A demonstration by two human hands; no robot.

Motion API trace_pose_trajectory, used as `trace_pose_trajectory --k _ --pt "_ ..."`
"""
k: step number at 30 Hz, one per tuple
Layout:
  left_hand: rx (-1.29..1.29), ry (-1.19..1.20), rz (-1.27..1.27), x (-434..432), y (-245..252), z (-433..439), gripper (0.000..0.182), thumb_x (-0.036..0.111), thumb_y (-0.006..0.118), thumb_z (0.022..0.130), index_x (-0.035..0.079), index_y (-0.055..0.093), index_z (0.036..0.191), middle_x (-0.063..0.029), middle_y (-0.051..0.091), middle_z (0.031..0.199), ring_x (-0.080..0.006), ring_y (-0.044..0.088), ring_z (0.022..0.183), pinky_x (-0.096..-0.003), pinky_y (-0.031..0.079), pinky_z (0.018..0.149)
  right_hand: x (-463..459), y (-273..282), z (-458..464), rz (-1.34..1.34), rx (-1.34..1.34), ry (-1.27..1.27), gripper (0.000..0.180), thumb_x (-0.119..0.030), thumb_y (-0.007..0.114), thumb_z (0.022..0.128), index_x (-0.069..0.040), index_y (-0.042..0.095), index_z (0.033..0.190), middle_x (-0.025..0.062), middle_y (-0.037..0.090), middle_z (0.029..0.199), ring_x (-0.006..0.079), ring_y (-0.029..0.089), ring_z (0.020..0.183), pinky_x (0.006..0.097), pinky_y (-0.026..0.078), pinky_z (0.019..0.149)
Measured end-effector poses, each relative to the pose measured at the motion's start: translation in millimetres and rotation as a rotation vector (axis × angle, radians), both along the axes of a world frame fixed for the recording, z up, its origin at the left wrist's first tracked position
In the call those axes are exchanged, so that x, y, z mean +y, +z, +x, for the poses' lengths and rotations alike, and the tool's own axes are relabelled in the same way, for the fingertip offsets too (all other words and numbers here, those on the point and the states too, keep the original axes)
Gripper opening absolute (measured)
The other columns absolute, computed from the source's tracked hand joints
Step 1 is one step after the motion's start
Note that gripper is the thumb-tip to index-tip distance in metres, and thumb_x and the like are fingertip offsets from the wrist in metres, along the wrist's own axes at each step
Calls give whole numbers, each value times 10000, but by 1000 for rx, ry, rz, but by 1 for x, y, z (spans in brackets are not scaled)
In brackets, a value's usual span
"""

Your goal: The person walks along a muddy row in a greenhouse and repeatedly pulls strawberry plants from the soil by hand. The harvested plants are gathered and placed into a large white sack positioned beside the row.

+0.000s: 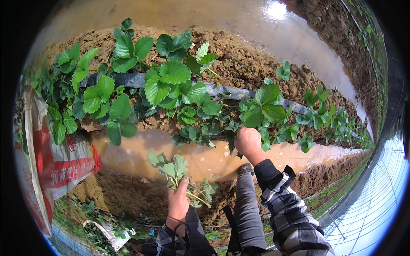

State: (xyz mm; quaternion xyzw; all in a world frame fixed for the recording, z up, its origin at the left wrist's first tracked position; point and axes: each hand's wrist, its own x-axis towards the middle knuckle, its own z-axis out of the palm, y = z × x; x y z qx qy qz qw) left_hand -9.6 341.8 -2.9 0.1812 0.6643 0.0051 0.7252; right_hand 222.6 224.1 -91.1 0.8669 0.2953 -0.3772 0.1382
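My left hand [178, 200] holds a bunch of cut or pulled strawberry leaves [174, 168] with their stems, above the muddy side of the near bed. My right hand [248, 142] reaches into the strawberry plants [264, 105] along the near side of the raised soil bed. Its fingers are curled and their tips are hidden, with dark leaves [231, 136] against them; whether they grip a stem cannot be seen. A grey drip hose or film strip [128, 80] runs along the bed beneath the leaves.
Muddy water [205, 156] fills the furrow, where my booted leg [248, 204] stands. A red and white woven sack [70, 160], bearing writing, stands at the left. Water [192, 12] also fills the far furrow. A torn white bag [110, 235] lies at lower left.
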Motion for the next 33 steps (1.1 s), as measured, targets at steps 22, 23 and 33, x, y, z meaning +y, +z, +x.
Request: trace_pose_trajectory --k 22,23,33 --pt "-34 16 65 -2 -10 -4 274 120 572 908 28 551 1164 -38 622 997 -119 591 823 -272 489 636 -3 -19 -15 481 77 -909 232 -165 620 725 63 587 756 253 595 717 380 587 704 427 460 661" --pt "-4 -50 71 -2 -10 -4 270 128 569 910 31 551 1161 -38 621 980 -120 588 809 -270 484 625 -2 -16 -14 335 29 -605 241 -171 630 719 64 591 755 281 592 737 422 587 741 447 468 667" --pt "-24 30 -12 0 -12 -10 284 140 564 919 27 549 1179 -44 603 984 -128 561 823 -285 444 691 -10 -3 19 269 279 -913 233 -131 597 728 42 604 884 258 626 802 400 595 718 410 483 652"
